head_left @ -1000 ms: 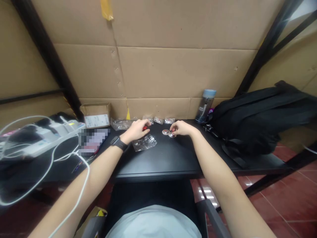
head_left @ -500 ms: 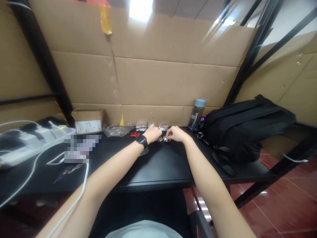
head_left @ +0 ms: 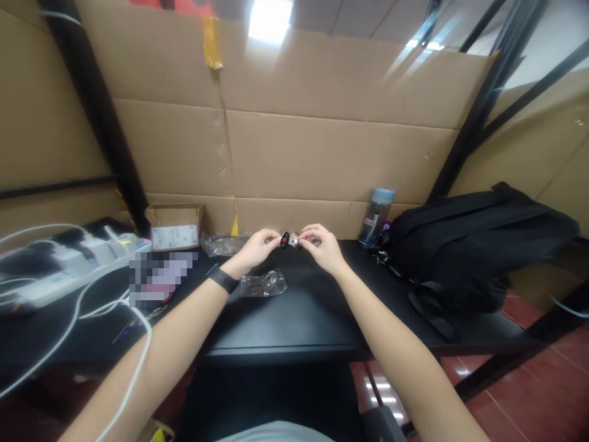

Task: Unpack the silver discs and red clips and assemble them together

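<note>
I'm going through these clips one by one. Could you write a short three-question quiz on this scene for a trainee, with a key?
1. True or false: the black backpack is to the right of the bottle.
2. Fill in: the black disc is held by the ____.
3. What does the right hand hold?
A) a white cable
B) a roll of tape
C) a small shiny piece

Key: 1 true; 2 left hand; 3 C.
</note>
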Available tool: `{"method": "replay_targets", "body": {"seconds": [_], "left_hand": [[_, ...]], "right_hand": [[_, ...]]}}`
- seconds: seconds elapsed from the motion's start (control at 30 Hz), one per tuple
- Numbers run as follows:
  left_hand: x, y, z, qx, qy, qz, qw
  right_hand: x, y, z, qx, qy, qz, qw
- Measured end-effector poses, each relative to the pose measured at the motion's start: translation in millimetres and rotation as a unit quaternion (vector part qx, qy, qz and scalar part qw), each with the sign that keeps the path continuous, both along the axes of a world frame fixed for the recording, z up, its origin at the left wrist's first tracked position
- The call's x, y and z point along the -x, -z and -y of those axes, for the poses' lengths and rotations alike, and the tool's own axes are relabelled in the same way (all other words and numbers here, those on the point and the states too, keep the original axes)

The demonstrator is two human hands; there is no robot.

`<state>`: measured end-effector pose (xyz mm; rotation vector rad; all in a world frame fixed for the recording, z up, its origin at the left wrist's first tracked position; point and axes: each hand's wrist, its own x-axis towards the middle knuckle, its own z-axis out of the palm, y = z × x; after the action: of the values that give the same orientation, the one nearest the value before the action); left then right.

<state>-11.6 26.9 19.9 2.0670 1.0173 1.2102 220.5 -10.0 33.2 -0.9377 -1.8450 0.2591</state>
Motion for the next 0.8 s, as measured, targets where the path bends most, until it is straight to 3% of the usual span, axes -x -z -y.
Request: {"method": "replay_targets", "body": {"seconds": [0.2,0.37,0.6,0.8], "left_hand": [[-13,2.4,9,0.089,0.05,0.076,0.992],[-24,3.0,20,0.084,0.101,0.141,0.981],[-26,4.7,25,0.107,0.1,0.145,0.978],[-26,9.0,21,0.137,0.099,0.177,0.97]], "right_hand": [[13,-4.0,14,-0.027,0.042,-0.067,0.996],[18,1.7,12,-0.012,-0.006,-0.056,0.998],[17,8.5,4,-0.019,-0.039,-0.076,0.996],[15,11.6,0,0.018,-0.071,-0.087,0.993]]}}
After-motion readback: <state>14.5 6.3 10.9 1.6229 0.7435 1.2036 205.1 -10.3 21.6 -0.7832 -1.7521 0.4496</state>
